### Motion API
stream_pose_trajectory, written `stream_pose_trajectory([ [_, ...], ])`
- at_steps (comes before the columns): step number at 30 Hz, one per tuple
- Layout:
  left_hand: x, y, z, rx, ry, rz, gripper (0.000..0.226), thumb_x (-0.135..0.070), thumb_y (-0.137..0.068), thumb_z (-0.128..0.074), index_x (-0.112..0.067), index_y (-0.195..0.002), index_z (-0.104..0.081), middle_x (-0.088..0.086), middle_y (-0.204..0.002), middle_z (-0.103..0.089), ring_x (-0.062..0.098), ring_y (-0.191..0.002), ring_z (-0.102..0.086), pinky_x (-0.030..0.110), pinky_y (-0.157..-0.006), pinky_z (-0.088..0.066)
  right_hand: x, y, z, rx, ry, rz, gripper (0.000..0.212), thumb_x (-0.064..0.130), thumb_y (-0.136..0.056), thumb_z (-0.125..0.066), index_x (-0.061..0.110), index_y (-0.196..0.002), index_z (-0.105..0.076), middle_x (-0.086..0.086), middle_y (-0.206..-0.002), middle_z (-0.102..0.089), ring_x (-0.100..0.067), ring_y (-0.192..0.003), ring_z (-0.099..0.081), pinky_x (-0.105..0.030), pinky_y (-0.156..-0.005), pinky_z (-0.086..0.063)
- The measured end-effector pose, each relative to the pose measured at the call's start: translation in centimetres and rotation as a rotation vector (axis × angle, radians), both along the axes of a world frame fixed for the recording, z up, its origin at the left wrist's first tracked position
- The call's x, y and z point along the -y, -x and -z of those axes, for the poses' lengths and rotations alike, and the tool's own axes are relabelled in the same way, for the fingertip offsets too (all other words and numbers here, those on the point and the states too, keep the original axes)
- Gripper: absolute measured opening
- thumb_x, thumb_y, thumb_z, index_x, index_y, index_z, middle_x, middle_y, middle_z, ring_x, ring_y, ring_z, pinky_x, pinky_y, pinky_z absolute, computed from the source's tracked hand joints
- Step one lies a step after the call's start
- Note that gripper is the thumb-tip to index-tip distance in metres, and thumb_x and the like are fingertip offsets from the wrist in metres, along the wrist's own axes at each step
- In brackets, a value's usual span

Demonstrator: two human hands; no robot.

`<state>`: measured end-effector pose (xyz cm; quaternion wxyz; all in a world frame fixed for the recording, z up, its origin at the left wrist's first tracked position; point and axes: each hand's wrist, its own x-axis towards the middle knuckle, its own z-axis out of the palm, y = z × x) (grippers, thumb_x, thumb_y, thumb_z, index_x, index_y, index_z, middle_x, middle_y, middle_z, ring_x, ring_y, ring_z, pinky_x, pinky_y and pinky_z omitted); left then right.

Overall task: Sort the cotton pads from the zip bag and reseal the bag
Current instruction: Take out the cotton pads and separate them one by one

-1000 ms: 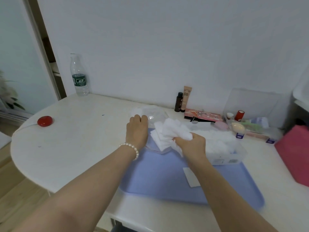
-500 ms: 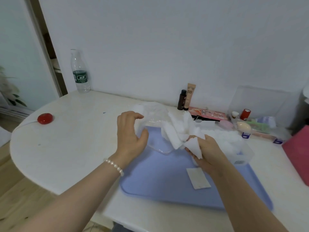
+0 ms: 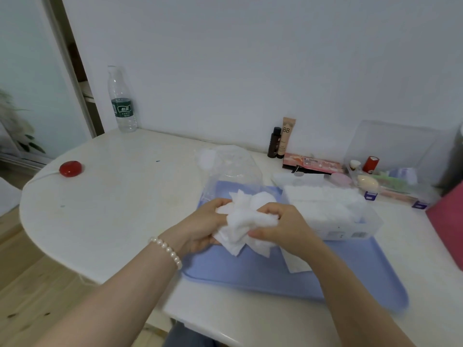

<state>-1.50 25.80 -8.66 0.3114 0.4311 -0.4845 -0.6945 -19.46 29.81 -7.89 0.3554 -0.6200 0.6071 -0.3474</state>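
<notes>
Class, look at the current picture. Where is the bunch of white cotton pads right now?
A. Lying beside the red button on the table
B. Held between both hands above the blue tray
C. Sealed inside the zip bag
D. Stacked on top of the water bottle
B: the left hand and right hand both grip the bunch of cotton pads over the blue tray, while the zip bag lies behind them.

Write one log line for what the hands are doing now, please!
left hand: holds cotton pads | right hand: holds same pads | zip bag: open, behind | blue tray: under hands
</notes>
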Motion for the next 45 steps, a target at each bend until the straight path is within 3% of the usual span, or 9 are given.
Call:
stream_pose_trajectory([
  [4,-0.3,-0.3,0.6,0.078,0.1,-0.023,0.032,-0.007,-0.07,-0.07,-0.012,-0.099,-0.057,0.0,-0.074,-0.065,0.008,-0.059,-0.062,0.019,-0.047,-0.047,-0.5,1.2,0.1,-0.088,-0.018,-0.104,0.019,0.009,-0.064,-0.068,0.021,-0.07,-0.054,-0.001,-0.067,-0.049,-0.009,-0.052,-0.042,-0.023,-0.052,-0.038],
  [8,-0.2,-0.4,1.4,0.251,0.272,-0.027,0.029,-0.003,-0.077,-0.068,-0.006,-0.103,-0.058,0.008,-0.089,-0.064,0.018,-0.079,-0.058,0.029,-0.071,-0.049,-0.7,1.9,0.4,-0.213,0.079,-0.061,0.025,0.007,-0.072,-0.07,0.026,-0.063,-0.056,0.001,-0.071,-0.055,-0.01,-0.06,-0.048,-0.018,-0.056,-0.041],
  [16,-0.9,0.7,2.1,0.589,0.589,-0.048,0.025,-0.025,-0.089,-0.058,-0.023,-0.114,-0.057,-0.007,-0.111,-0.062,0.015,-0.103,-0.058,0.03,-0.09,-0.044,-1.5,2.5,-1.1,0.05,0.057,-0.019,0.018,0.016,-0.089,-0.06,0.008,-0.074,-0.066,0.004,-0.055,-0.059,-0.008,-0.047,-0.056,-0.025,-0.044,-0.047],
  [20,-1.8,0.1,1.3,0.845,0.832,-0.221,0.026,-0.025,-0.086,-0.058,-0.022,-0.112,-0.056,-0.008,-0.107,-0.058,0.018,-0.098,-0.055,0.031,-0.083,-0.044,-1.2,2.1,-0.2,-0.335,0.041,0.03,0.015,0.028,-0.089,-0.059,0.015,-0.084,-0.064,0.0,-0.08,-0.06,-0.016,-0.072,-0.059,-0.027,-0.064,-0.046],
  [24,-2.7,0.3,0.3,0.709,1.059,-0.426,0.014,-0.012,-0.084,-0.061,-0.017,-0.097,-0.064,-0.01,-0.092,-0.057,0.014,-0.089,-0.051,0.017,-0.072,-0.034,-1.7,1.5,-0.4,-0.525,0.133,0.094,0.019,0.033,-0.084,-0.065,0.019,-0.097,-0.069,-0.001,-0.1,-0.045,-0.018,-0.092,-0.051,-0.027,-0.079,-0.038],
  [27,-3.1,1.5,-0.6,0.46,0.956,-0.436,0.011,-0.008,-0.084,-0.064,-0.018,-0.08,-0.065,-0.013,-0.082,-0.062,0.004,-0.076,-0.054,0.007,-0.069,-0.037,-2.2,1.9,-1.6,-0.377,0.244,0.156,0.011,0.028,-0.08,-0.071,0.02,-0.086,-0.069,-0.002,-0.092,-0.046,-0.014,-0.077,-0.048,-0.026,-0.072,-0.038],
  [35,-2.9,4.9,-1.5,-0.1,0.373,-0.059,0.036,-0.035,-0.085,-0.063,0.001,-0.092,-0.068,0.012,-0.086,-0.069,0.017,-0.082,-0.063,0.031,-0.081,-0.05,-2.9,2.9,-3.0,0.251,0.186,0.063,0.014,0.006,-0.083,-0.066,0.009,-0.069,-0.066,0.002,-0.05,-0.05,-0.002,-0.041,-0.039,-0.011,-0.044,-0.033],
  [40,-3.0,5.5,-1.6,-0.182,0.222,0.133,0.019,-0.007,-0.084,-0.06,0.003,-0.098,-0.067,0.02,-0.09,-0.071,0.024,-0.079,-0.07,0.029,-0.072,-0.058,-2.9,1.4,-2.4,0.326,0.164,0.084,0.012,-0.003,-0.084,-0.062,0.004,-0.074,-0.061,0.01,-0.035,-0.049,0.0,-0.03,-0.044,-0.011,-0.035,-0.032],
  [45,-1.7,4.6,-1.0,-0.209,0.102,-0.019,0.022,0.0,-0.09,-0.053,0.01,-0.108,-0.06,0.021,-0.096,-0.07,0.023,-0.081,-0.071,0.028,-0.064,-0.059,-2.0,2.4,-1.8,0.186,0.31,0.291,0.017,0.016,-0.091,-0.058,0.019,-0.075,-0.063,-0.001,-0.051,-0.06,-0.008,-0.033,-0.043,-0.018,-0.04,-0.037],
])
